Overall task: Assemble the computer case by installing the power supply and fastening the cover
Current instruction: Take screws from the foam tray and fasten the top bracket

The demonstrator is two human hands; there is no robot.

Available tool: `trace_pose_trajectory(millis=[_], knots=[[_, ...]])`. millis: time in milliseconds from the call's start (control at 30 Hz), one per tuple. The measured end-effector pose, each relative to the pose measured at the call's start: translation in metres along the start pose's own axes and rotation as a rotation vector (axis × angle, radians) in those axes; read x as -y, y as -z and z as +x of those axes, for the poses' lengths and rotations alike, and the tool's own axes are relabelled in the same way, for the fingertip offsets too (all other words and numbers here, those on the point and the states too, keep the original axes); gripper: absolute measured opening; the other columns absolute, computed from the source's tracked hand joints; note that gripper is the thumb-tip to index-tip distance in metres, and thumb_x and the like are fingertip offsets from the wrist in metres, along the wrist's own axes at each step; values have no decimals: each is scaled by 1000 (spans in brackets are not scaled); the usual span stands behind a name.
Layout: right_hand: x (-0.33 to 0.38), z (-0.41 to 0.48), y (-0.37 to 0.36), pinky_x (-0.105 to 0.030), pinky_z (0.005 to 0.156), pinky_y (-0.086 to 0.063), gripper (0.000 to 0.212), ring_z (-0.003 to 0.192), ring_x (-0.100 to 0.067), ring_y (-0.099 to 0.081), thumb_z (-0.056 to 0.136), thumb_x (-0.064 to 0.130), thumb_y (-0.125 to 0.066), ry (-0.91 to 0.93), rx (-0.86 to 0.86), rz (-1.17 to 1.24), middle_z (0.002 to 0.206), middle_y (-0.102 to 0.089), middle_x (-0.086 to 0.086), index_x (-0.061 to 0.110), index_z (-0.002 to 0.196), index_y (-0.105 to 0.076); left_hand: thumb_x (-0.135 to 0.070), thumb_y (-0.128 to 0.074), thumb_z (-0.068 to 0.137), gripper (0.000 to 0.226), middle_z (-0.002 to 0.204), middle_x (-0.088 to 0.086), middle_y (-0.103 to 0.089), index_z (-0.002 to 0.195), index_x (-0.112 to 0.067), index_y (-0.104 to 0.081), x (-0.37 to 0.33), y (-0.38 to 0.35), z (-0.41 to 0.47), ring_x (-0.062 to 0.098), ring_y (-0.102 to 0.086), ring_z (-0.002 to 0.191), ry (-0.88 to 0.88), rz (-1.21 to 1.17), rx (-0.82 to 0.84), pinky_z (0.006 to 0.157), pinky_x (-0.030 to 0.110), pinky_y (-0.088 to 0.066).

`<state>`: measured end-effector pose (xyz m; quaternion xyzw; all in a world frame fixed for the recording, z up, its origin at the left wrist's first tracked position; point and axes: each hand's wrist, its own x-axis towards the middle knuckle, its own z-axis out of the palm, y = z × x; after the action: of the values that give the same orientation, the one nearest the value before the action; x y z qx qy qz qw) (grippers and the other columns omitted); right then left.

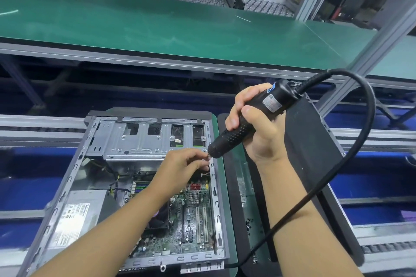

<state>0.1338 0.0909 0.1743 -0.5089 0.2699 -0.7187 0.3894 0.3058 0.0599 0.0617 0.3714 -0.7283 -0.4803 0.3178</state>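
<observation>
The right grip point(254, 126) clasps the electric screwdriver point(271, 102) while the left grip point(184, 164) pinches a small screw point(205, 159) at its tip, over the open computer case point(135, 139).

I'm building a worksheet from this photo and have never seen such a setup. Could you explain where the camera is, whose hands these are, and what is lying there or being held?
There is no machine here. A person works bare-handed, and the single picture comes from a camera on their head, looking down. The right hand grips a corded electric screwdriver. The fingers of the left hand pinch a small metal part, seemingly a screw, at the screwdriver's tip. Below lies an open computer case, showing its motherboard and power supply. A dark flat panel, probably the cover, lies to the right of the case.
</observation>
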Motion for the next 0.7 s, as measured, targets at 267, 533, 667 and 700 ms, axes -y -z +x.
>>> trace_pose_trajectory(millis=[267, 533, 667, 700], knots=[[-10, 7, 4, -35, 60, -49, 20, 53, -23, -54, 80, 1, -58, -20, 22, -18, 83, -57, -9, 18, 92, -61, -9, -70, 90, 17, 87, -18, -76, 97, -22, -76, 4, -8, 8, -2, -70, 90, 61, -30, -68, 85, 12, -49], [-25, 16, 5, -37, 60, -49, 19, 54, -24, -55, 81, 0, -57, -44, 28, -46, 82, -57, -10, 16, 92, -60, -20, -71, 91, 11, 74, -28, -68, 100, -24, -77, 10, -7, 14, -6, -60, 69, 42, 91, -116, 63, 8, -39], [-27, 21, 7, -37, 61, -49, 21, 53, -25, -55, 79, 0, -57, -28, 22, -47, 81, -57, -9, 17, 90, -62, -33, -73, 88, 32, 100, -32, -62, 119, -34, -65, 6, -3, 15, -13, -55, 99, 1, 170, -155, 85, 5, -40], [-27, 23, 7, -37, 61, -49, 21, 53, -25, -55, 79, 0, -57, -22, 17, -44, 80, -57, -9, 17, 90, -62, -36, -72, 87, 34, 103, -32, -60, 119, -37, -61, 6, -2, 13, -10, -54, 103, -20, 162, -194, 85, 4, -38]])
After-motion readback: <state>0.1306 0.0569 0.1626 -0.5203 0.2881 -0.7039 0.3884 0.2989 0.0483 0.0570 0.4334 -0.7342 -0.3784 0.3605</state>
